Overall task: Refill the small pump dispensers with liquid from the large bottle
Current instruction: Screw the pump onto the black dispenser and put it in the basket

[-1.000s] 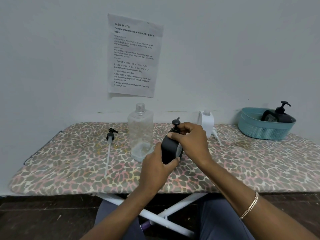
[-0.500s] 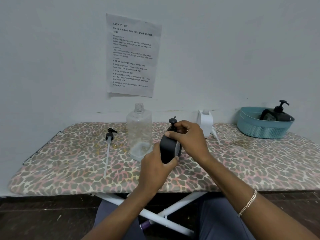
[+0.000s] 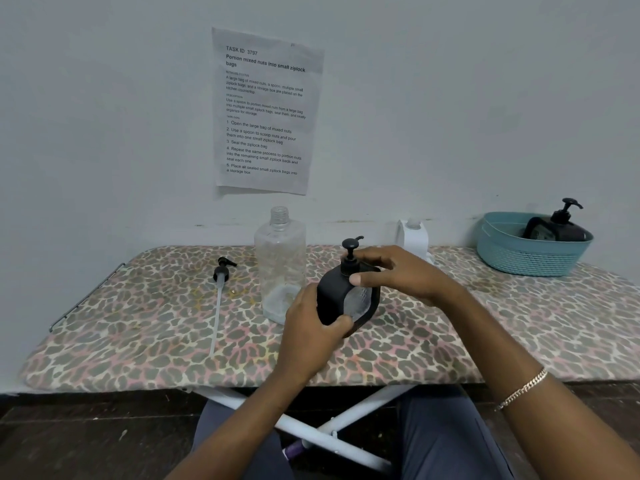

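Note:
A black pump dispenser stands tilted on the leopard-print board. My left hand grips its body from the near left side. My right hand comes in from the right, with thumb and forefinger bracketing the pump collar below the pump head. The large clear bottle stands just left of the dispenser, uncapped and almost empty. Its long-tubed pump lies loose on the board further left. A white dispenser stands at the back, partly hidden by my right hand.
A teal basket at the back right holds another black pump dispenser. A printed sheet is taped to the wall behind the board. The board's white legs and my knees show below its near edge.
My right hand has loosened over the pump; its fingers, curled over the collar before, are now spread and straighter, so the pump head shows. The left hand keeps its hold on the body.

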